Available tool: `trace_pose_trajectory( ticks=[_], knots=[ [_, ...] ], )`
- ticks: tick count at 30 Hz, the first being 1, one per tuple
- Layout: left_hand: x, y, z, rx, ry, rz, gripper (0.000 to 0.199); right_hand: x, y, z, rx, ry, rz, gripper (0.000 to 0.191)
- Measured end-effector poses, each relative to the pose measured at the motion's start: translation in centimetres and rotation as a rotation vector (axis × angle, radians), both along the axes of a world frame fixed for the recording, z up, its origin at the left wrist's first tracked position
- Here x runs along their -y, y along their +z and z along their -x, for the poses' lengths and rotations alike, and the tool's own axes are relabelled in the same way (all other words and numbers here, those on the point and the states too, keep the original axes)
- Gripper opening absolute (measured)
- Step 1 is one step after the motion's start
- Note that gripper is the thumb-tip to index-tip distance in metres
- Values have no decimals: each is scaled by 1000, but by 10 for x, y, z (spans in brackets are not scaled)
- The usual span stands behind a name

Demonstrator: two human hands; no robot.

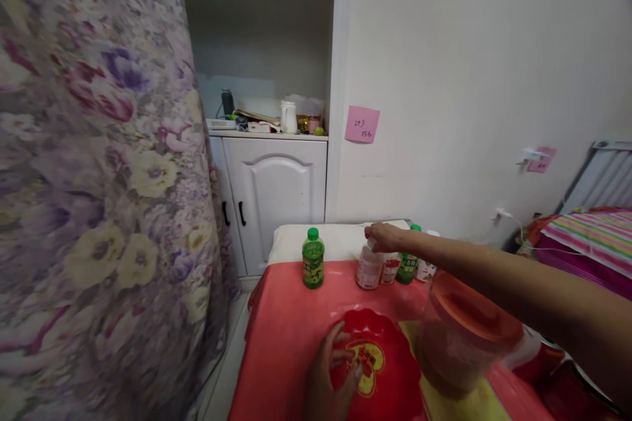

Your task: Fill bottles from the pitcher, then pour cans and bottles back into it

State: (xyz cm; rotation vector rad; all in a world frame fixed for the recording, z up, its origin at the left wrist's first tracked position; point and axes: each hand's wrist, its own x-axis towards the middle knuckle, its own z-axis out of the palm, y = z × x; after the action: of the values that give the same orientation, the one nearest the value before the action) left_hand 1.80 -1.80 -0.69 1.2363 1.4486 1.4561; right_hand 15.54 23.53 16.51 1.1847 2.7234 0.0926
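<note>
My right hand [386, 237] reaches across to the back of the table, its fingers closed round the top of a whitish bottle [368, 270] with a printed label. The bottle's cap is hidden by the fingers. My left hand [332, 378] is open, fingers apart and curved, over the left side of a red scalloped plate [395, 375] with a yellow printed design. A green-capped drink bottle [313, 260] stands upright to the left. Right of the held bottle are a red-and-white container [390, 268], a second green bottle [407, 266] and a white patterned bottle [425, 270], partly covered by my forearm.
A clear bucket with an orange lid [469, 306] stands on the right under my forearm. A yellow sheet [439, 401] lies on the red tablecloth [276, 329]. Floral curtain [99, 177] hangs at left; a white cabinet [281, 204] and a wall stand behind.
</note>
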Motion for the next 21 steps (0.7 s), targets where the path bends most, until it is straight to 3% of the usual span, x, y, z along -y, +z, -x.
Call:
trace_pose_trajectory(
  ticks=[4,14,21],
  knots=[
    [-2,-4,2,4,-4,-8,56,3,5,-1,-33,15,15,30],
    [-4,-3,2,13,-36,18,50,29,47,-31,-150,27,51,46],
    [-14,-20,-3,56,76,-95,43,27,47,-68,-176,25,79,46]
  ],
)
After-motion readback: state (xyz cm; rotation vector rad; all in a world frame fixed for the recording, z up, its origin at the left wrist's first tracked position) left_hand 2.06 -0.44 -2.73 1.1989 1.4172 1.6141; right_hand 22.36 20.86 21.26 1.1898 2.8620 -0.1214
